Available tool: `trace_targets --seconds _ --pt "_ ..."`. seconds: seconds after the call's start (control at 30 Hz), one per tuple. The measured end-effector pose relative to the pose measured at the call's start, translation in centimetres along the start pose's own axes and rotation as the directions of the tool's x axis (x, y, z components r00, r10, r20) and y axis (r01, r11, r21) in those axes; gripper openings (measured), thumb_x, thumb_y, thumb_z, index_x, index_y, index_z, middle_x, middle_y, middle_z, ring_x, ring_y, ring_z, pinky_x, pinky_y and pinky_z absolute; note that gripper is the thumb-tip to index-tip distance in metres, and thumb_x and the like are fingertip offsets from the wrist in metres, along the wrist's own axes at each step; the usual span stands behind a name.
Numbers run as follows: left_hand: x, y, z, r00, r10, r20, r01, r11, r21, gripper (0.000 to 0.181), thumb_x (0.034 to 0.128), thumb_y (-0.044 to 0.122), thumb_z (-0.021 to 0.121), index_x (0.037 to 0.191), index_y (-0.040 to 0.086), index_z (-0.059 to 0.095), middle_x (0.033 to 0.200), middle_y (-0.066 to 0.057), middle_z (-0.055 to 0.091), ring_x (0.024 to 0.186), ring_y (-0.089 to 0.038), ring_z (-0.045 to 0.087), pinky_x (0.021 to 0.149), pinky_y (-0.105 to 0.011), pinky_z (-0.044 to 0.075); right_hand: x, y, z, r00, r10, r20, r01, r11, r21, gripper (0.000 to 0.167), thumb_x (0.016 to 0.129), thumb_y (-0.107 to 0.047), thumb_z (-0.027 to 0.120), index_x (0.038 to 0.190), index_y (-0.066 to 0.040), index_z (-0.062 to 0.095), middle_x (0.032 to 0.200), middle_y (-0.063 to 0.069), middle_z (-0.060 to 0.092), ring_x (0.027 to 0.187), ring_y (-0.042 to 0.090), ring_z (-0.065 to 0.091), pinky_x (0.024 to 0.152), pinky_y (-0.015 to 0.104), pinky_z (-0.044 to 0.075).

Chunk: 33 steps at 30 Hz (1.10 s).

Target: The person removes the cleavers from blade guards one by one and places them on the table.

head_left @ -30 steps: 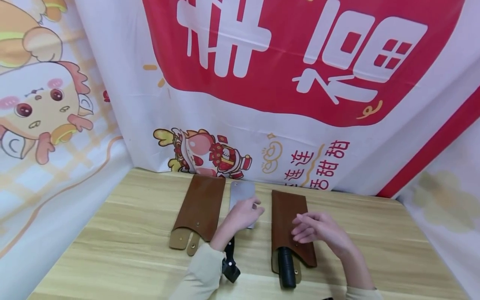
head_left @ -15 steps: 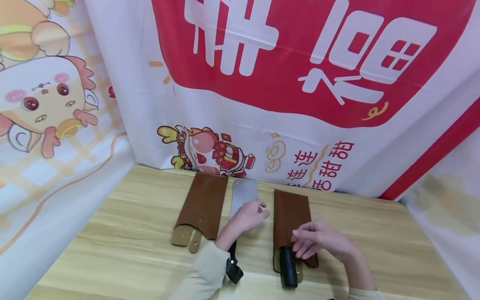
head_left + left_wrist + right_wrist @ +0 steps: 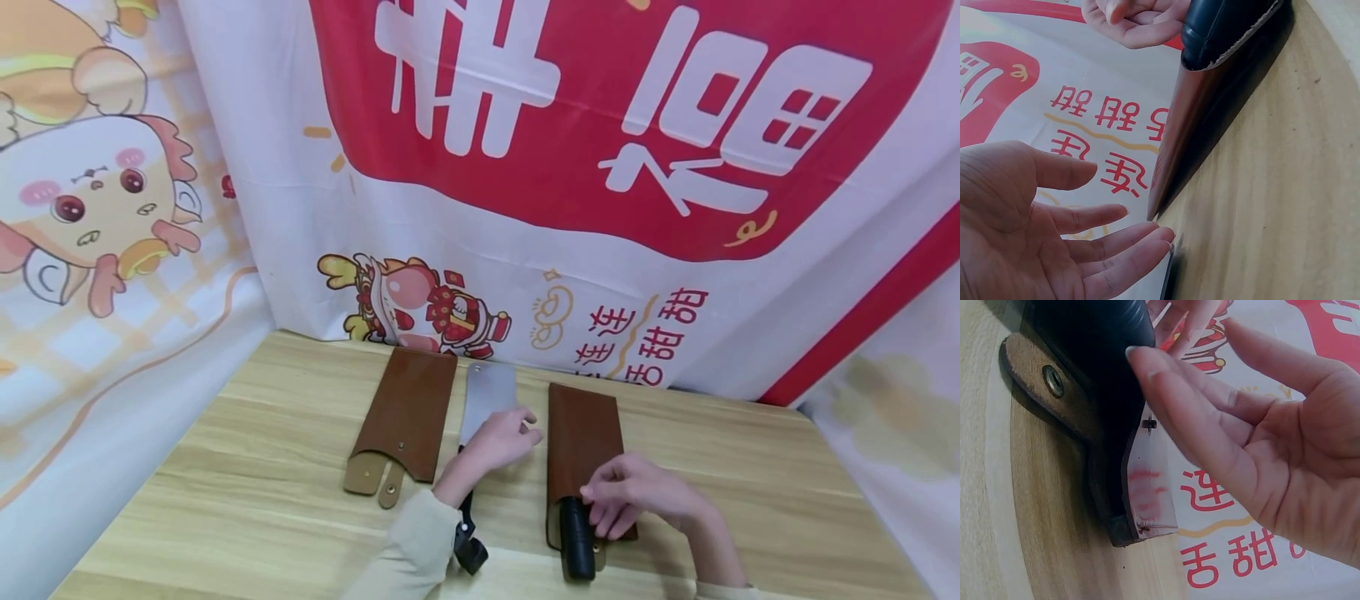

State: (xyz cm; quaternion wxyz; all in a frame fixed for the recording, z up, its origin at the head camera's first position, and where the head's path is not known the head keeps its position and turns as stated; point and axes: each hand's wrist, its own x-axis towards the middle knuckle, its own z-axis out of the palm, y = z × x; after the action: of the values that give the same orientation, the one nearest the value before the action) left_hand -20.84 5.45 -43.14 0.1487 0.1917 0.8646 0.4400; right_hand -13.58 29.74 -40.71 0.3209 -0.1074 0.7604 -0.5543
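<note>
Bare on the table lies a cleaver, its grey blade [image 3: 487, 396] partly under my left hand [image 3: 498, 440] in the head view. The left fingers [image 3: 1116, 244] are loosely extended and hold nothing in the left wrist view. To the right, a brown leather sheath [image 3: 585, 425] has a black handle [image 3: 577, 542] sticking out of its near end; whatever blade is inside is hidden. My right hand [image 3: 633, 496] hovers beside that handle, fingertips close to it. In the right wrist view the right fingers [image 3: 1191, 419] are relaxed, without a grip; whether they touch the handle I cannot tell.
A second brown sheath [image 3: 408, 404] lies left of the cleaver, its snap flap [image 3: 390, 485] unfastened. A black block [image 3: 470, 552] is by the left sleeve. Behind the wooden table [image 3: 247, 467] hangs a printed red and white cloth [image 3: 525, 200].
My right hand has come down and toward the black handle of the sheathed tool. The left hand stays over the cleaver, shifting only slightly. The view has shifted a little.
</note>
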Motion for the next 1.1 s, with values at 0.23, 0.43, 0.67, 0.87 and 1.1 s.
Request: trace_targets --seconds 0.23,0.43,0.67,0.87,1.1 --pt "0.2 0.1 0.7 1.000 -0.010 0.011 0.010 1.000 0.024 0.040 0.1032 0.025 0.062 0.134 0.001 0.063 0.117 -0.012 0.072 0.103 -0.024 0.068 0.086 -0.044 0.056 0.0 0.0 0.6 0.998 0.045 -0.051 -0.048 0.998 -0.051 0.029 0.101 -0.017 0.065 0.092 0.011 0.070 0.082 0.024 0.072 0.066 0.023 0.072 0.057 0.033 0.061" --pt "0.3 0.0 1.3 1.000 0.000 0.008 0.000 0.999 0.033 0.038 0.1028 0.025 0.064 0.131 -0.001 0.064 0.117 -0.014 0.072 0.103 -0.025 0.068 0.086 -0.043 0.056 -0.4 0.5 1.2 0.995 0.085 -0.057 -0.089 0.993 -0.073 0.031 0.100 -0.017 0.068 0.087 0.011 0.070 0.081 0.024 0.072 0.065 0.025 0.072 0.057 0.036 0.062" --pt "0.2 0.1 1.9 1.000 -0.014 0.017 0.014 1.000 -0.012 0.038 0.1025 0.025 0.065 0.131 0.000 0.064 0.118 -0.015 0.072 0.104 -0.026 0.069 0.086 -0.044 0.057 -0.3 1.1 1.6 0.995 0.076 -0.062 -0.082 0.992 -0.098 0.031 0.099 -0.018 0.070 0.085 0.011 0.072 0.075 0.025 0.071 0.063 0.028 0.073 0.055 0.036 0.061" --pt "0.2 0.2 2.6 0.999 -0.015 0.046 0.020 0.993 -0.113 0.041 0.1019 0.022 0.066 0.134 -0.003 0.061 0.119 -0.018 0.071 0.095 -0.025 0.070 0.079 -0.042 0.058 -0.2 1.0 2.0 0.995 0.074 -0.067 -0.080 0.992 -0.094 0.031 0.097 -0.018 0.073 0.083 0.010 0.071 0.072 0.027 0.070 0.060 0.030 0.073 0.054 0.038 0.061" --pt "0.0 0.4 3.6 0.998 -0.046 0.049 0.057 0.967 -0.247 0.048 0.0992 0.014 0.069 0.139 -0.007 0.053 0.117 -0.022 0.069 0.077 -0.024 0.070 0.064 -0.036 0.060 0.0 0.6 2.8 0.990 0.078 -0.117 -0.093 0.987 -0.131 0.033 0.094 -0.021 0.077 0.078 0.007 0.070 0.067 0.022 0.069 0.055 0.028 0.071 0.053 0.039 0.061"
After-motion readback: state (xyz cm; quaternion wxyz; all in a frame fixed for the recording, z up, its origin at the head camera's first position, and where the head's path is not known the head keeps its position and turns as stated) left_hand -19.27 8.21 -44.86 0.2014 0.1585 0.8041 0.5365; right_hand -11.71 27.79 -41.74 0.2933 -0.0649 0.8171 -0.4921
